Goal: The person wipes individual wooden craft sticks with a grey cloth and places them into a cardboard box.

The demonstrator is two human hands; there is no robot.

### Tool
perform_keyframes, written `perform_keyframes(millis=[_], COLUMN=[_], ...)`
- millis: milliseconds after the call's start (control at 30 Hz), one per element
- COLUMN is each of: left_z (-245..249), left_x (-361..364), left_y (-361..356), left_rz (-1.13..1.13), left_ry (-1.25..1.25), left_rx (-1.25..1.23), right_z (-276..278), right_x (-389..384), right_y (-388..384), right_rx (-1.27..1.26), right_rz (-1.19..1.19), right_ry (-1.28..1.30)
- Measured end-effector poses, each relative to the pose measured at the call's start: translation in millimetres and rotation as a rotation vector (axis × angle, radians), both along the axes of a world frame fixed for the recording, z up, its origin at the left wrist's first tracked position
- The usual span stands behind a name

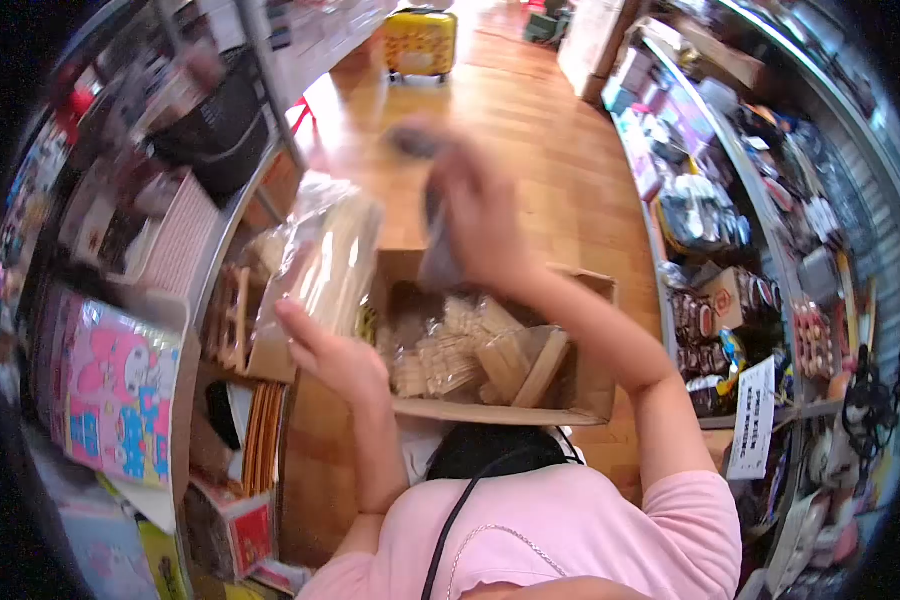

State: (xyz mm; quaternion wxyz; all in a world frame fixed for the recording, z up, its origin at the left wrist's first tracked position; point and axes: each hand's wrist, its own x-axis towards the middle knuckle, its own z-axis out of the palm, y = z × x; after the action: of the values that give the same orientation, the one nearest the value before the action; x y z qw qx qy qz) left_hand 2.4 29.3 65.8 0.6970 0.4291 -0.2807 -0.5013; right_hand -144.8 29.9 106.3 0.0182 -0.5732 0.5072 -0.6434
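My left hand (342, 358) is at the lower end of a clear plastic bag of pale wooden sticks (332, 250), holding it upright beside the left shelf. One finger points up and outward; the others are partly hidden by the bag. My right hand (478, 215), smeared by motion, is raised above an open cardboard box (595, 385). Its fingers are closed round a dark grey thing (438, 235) whose kind the blur hides. Inside the box lie several clear packets of light wooden pieces (460, 350).
Shelving on the left carries a black basket (215, 135), a pink basket (175, 235) and a cartoon-printed package (120, 390). The right shelves (660, 190) are packed with goods and bear a white sign (752, 420). A yellow suitcase (420, 45) stands on the wooden floor (560, 150).
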Motion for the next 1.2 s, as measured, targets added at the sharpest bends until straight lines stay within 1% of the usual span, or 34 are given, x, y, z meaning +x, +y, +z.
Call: perform_keyframes(millis=[33, 100, 133, 167, 233, 267, 300, 367, 400, 433, 467, 500, 567, 600, 633, 700, 733, 800, 867, 933, 967, 1033, 1067, 1100, 1133, 1167, 1200], left_z=[2.4, 8.3, 9.1, 7.0, -1.9, -9.4, -15.0, -22.2, -22.3, -21.3, -19.7, -17.3, -12.5, -11.3, -15.8, -29.8, 3.0, 4.2, 4.8, 4.8, 8.1, 15.3, 11.8, 5.1, 0.2, 1.1, 5.2], left_x=[-6.9, -21.5, -29.0, -30.1, -26.7, -23.5, -23.8, -23.4, -21.3, -18.4, -17.5, -19.8, -23.1, -20.9, -25.4, -34.5, -41.2, -40.7, -40.5, -36.9, -37.5, -40.1, -37.2, -31.0, -25.7, -21.5, -17.4], left_y=[0.6, 19.3, 28.1, 30.0, 26.7, 26.2, 31.6, 40.8, 41.9, 40.3, 37.3, 30.5, 12.1, 5.5, 6.1, 11.6, 32.1, 33.1, 32.8, 30.5, 31.8, 35.7, 36.1, 37.3, 39.2, 42.3, 45.7], left_rz=[-0.009, -0.194, -0.242, -0.264, -0.257, -0.321, -0.334, -0.311, -0.319, -0.3, -0.278, -0.282, -0.022, -0.097, -0.104, -0.059, -0.33, -0.325, -0.311, -0.309, -0.308, -0.125, -0.126, -0.207, -0.289, -0.291, -0.341], left_ry=[0.059, 0.087, 0.213, 0.219, -0.05, -0.094, -0.088, -0.457, -0.455, -0.416, -0.372, -0.364, -0.164, -0.112, -0.109, -0.409, 0.25, 0.204, 0.168, 0.107, 0.109, -0.021, -0.021, -0.097, -0.173, -0.174, 0.063], left_rx=[-0.011, -0.005, -0.076, -0.075, -0.075, -0.074, -0.076, -0.296, -0.302, -0.178, -0.051, -0.052, -0.049, -0.11, -0.112, -0.301, -0.218, -0.209, -0.197, -0.084, -0.087, 0.056, 0.056, -0.122, -0.299, -0.297, -0.201], right_z=[-3.8, -25.2, -22.4, -17.7, -13.9, -14.3, -15.8, -23.5, -23.6, -16.8, -12.8, -10.9, 0.0, -5.6, -11.3, -21.5, -21.5, -20.8, -17.8, -17.5, -17.9, -15.3, -11.7, -9.5, -12.6, -22.2, -40.6], right_x=[16.4, 46.9, 43.6, 41.2, 34.3, 25.8, 15.2, -17.9, -31.5, -37.0, -39.2, -37.7, -16.1, -5.3, 6.7, 30.1, 30.9, 32.2, 30.0, 27.9, 24.7, 10.2, -3.6, -18.2, -36.4, -53.3, -66.9], right_y=[8.3, 15.9, 17.6, 20.1, 16.1, 7.8, -2.7, -19.9, -21.5, -17.7, -10.2, -0.7, 25.3, 28.1, 27.9, 35.4, 33.5, 30.0, 28.6, 26.3, 22.4, 14.0, 8.6, 3.1, -3.5, -9.3, -13.8], right_rx=[-0.115, -0.058, -0.052, -0.03, -0.005, 0.036, 0.071, 0.091, 0.166, 0.237, 0.165, 0.166, 0.158, 0.003, -0.153, -0.069, -0.067, -0.151, -0.137, -0.122, -0.113, -0.106, -0.079, -0.051, 0.094, 0.238, 0.238], right_rz=[0.094, 0.126, 0.099, 0.071, 0.034, -0.005, -0.043, -0.107, -0.061, -0.012, -0.095, -0.101, -0.032, -0.028, -0.024, 0.22, 0.214, 0.101, 0.071, 0.038, 0.014, -0.012, -0.073, -0.132, -0.093, -0.054, -0.056], right_ry=[0.16, 0.478, 0.484, 0.499, 0.524, 0.409, 0.292, 0.279, 0.054, -0.173, -0.096, -0.088, -0.082, 0.179, 0.443, 0.567, 0.566, 0.621, 0.655, 0.679, 0.642, 0.608, 0.473, 0.338, 0.157, -0.025, -0.027])
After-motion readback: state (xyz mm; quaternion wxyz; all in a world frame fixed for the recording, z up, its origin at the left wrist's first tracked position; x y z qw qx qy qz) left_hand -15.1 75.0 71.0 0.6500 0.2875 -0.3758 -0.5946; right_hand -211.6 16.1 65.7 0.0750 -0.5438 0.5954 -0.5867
